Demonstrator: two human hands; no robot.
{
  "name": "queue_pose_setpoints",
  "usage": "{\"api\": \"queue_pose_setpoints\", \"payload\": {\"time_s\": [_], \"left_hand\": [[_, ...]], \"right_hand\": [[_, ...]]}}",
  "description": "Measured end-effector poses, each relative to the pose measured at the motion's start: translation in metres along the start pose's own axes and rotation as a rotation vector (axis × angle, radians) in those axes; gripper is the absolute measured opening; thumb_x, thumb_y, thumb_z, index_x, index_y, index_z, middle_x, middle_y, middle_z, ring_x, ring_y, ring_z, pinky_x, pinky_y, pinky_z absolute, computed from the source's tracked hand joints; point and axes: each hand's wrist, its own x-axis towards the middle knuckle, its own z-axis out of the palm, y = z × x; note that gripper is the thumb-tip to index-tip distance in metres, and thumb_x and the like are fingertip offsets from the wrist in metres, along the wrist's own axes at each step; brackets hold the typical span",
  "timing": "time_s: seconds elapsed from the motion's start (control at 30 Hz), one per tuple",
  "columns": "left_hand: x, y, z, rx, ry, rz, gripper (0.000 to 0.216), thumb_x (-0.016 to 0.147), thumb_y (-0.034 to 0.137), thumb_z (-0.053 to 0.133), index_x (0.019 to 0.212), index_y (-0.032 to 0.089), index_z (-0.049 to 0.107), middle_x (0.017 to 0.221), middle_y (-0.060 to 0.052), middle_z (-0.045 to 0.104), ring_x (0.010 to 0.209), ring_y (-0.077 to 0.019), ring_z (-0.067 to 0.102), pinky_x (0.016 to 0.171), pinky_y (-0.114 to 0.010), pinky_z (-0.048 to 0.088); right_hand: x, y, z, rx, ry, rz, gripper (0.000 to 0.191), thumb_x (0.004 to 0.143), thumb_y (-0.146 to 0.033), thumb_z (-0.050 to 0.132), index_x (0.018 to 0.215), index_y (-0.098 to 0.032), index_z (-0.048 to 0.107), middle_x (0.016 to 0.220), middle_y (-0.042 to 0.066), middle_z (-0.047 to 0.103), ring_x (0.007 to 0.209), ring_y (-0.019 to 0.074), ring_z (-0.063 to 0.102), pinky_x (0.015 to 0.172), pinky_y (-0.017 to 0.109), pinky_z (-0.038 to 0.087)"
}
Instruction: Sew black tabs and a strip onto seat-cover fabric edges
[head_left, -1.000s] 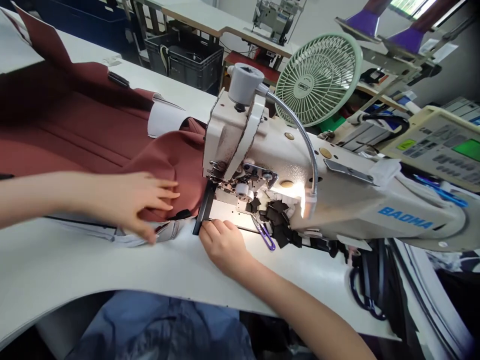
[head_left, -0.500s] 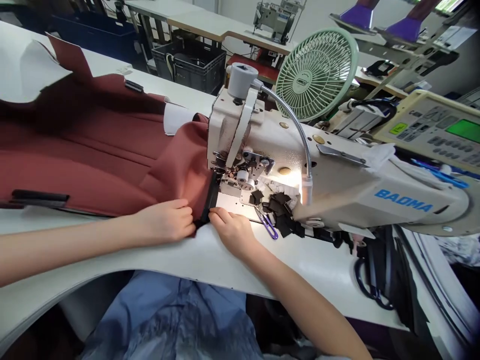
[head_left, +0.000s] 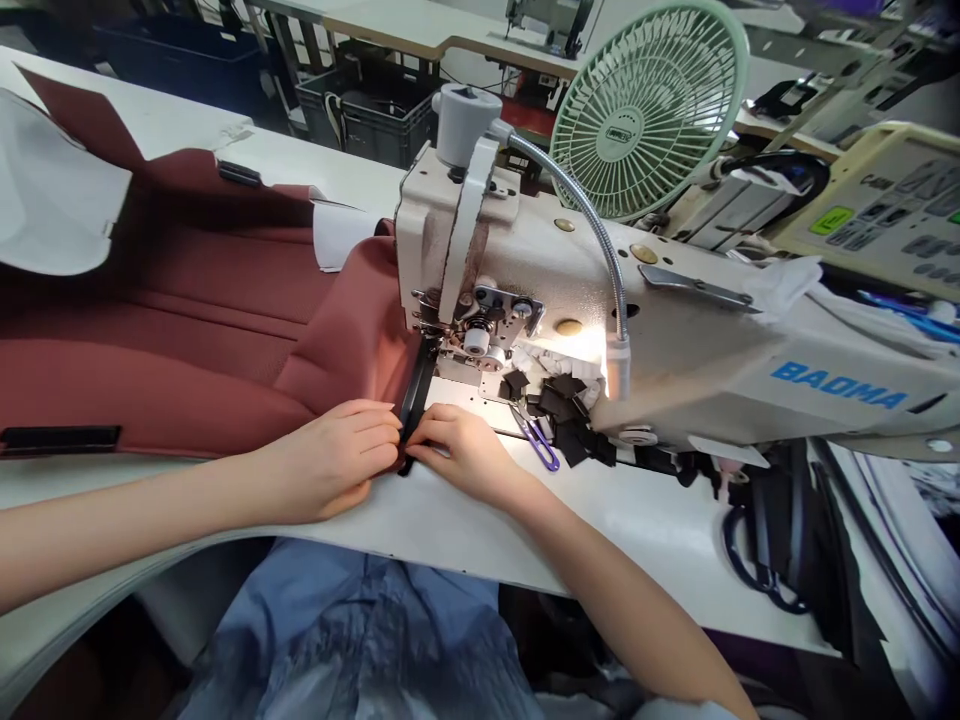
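Two hands (head_left: 339, 455) (head_left: 459, 450), one black strip (head_left: 413, 400), one fan (head_left: 649, 108)

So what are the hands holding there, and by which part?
Both the left hand and right hand pinch the near end of a black strip along the red fabric's edge.

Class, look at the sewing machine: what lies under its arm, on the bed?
Under the sewing machine arm lie black fabric scraps and purple snips, lamp-lit. Anything further back is hidden by the arm.
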Motion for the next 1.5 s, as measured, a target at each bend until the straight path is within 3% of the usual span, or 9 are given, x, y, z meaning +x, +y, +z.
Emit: {"api": "queue_pose_setpoints", "payload": {"time_s": [0.23, 0.57, 0.7, 0.8, 0.93, 1.13, 1.27, 1.37, 1.5], "left_hand": [[0.009, -0.015, -0.011, 0.029, -0.044, 0.043, 0.018, 0.091, 0.02, 0.045, 0.081, 0.022, 0.06, 0.075, 0.003, 0.058, 0.081, -0.0139, 0.051, 0.106, -0.039, 0.023], [-0.012, -0.018, 0.002, -0.327, 0.119, -0.228, 0.022, 0.098, 0.031, 0.044, 0.101, 0.025, 0.066, 0.096, 0.003, 0.066, 0.095, -0.009, 0.058, 0.109, -0.03, 0.021], [-0.01, -0.019, 0.004, -0.339, 0.159, -0.205, 0.024, 0.099, 0.03, 0.042, 0.1, 0.023, 0.065, 0.097, 0.002, 0.066, 0.095, -0.0089, 0.058, 0.111, -0.031, 0.02], [-0.008, -0.017, 0.007, -0.304, 0.181, -0.136, 0.019, 0.097, 0.026, 0.044, 0.097, 0.022, 0.062, 0.093, 0.001, 0.066, 0.097, -0.0097, 0.058, 0.112, -0.033, 0.02], [-0.009, -0.015, 0.011, -0.236, 0.205, -0.063, 0.015, 0.096, 0.021, 0.044, 0.1, 0.022, 0.059, 0.091, 0.002, 0.068, 0.099, -0.0108, 0.057, 0.114, -0.036, 0.02], [-0.013, -0.019, 0.014, -0.244, 0.24, -0.085, 0.017, 0.096, 0.027, 0.043, 0.102, 0.023, 0.059, 0.094, 0.0, 0.068, 0.098, -0.0106, 0.059, 0.113, -0.034, 0.024], [-0.013, -0.019, 0.016, -0.211, 0.253, -0.041, 0.016, 0.095, 0.023, 0.044, 0.102, 0.023, 0.059, 0.094, 0.001, 0.07, 0.099, -0.0108, 0.059, 0.115, -0.035, 0.024], [-0.014, -0.018, 0.019, -0.171, 0.26, -0.008, 0.015, 0.094, 0.02, 0.047, 0.103, 0.023, 0.059, 0.094, 0.003, 0.071, 0.101, -0.0106, 0.06, 0.117, -0.036, 0.023], [-0.013, -0.016, 0.02, -0.147, 0.262, 0.012, 0.016, 0.092, 0.018, 0.048, 0.101, 0.023, 0.059, 0.093, 0.003, 0.071, 0.1, -0.0109, 0.06, 0.119, -0.037, 0.022]], "right_hand": [[-0.002, -0.002, 0.006, -0.143, -0.004, 0.032, 0.013, 0.088, -0.016, 0.065, 0.099, -0.021, 0.071, 0.093, 0.003, 0.06, 0.087, 0.0131, 0.048, 0.081, 0.025, 0.04], [-0.003, -0.011, 0.019, -0.283, 0.056, 0.096, 0.008, 0.093, -0.02, 0.06, 0.099, -0.017, 0.064, 0.09, -0.002, 0.065, 0.083, 0.0106, 0.057, 0.076, 0.023, 0.038], [-0.001, -0.01, 0.03, -0.54, 0.136, 0.013, 0.009, 0.094, -0.019, 0.055, 0.086, -0.016, 0.058, 0.076, 0.0, 0.058, 0.072, 0.0136, 0.053, 0.066, 0.027, 0.033], [0.001, -0.009, 0.035, -0.71, 0.314, -0.162, 0.015, 0.089, -0.01, 0.051, 0.076, -0.017, 0.049, 0.068, 0.0, 0.051, 0.063, 0.0154, 0.045, 0.06, 0.028, 0.027], [-0.002, -0.013, 0.035, -0.755, 0.431, -0.262, 0.016, 0.087, -0.007, 0.045, 0.075, -0.017, 0.044, 0.068, 0.0, 0.047, 0.062, 0.0157, 0.041, 0.06, 0.028, 0.027], [-0.006, -0.02, 0.036, -0.692, 0.328, -0.156, 0.013, 0.088, -0.007, 0.046, 0.079, -0.018, 0.046, 0.068, 0.0, 0.05, 0.064, 0.0148, 0.044, 0.059, 0.027, 0.026], [-0.004, -0.021, 0.041, -0.561, 0.106, 0.067, 0.009, 0.091, -0.012, 0.048, 0.085, -0.018, 0.052, 0.07, 0.0, 0.055, 0.066, 0.0143, 0.049, 0.057, 0.028, 0.02], [-0.006, -0.022, 0.044, -0.433, 0.056, 0.185, 0.007, 0.094, -0.017, 0.049, 0.099, -0.019, 0.054, 0.08, -0.001, 0.062, 0.069, 0.0123, 0.053, 0.057, 0.027, 0.022], [-0.007, -0.022, 0.044, -0.538, 0.116, 0.038, 0.01, 0.095, -0.013, 0.042, 0.087, -0.017, 0.048, 0.073, 0.0, 0.058, 0.067, 0.0132, 0.05, 0.058, 0.027, 0.021]]}}
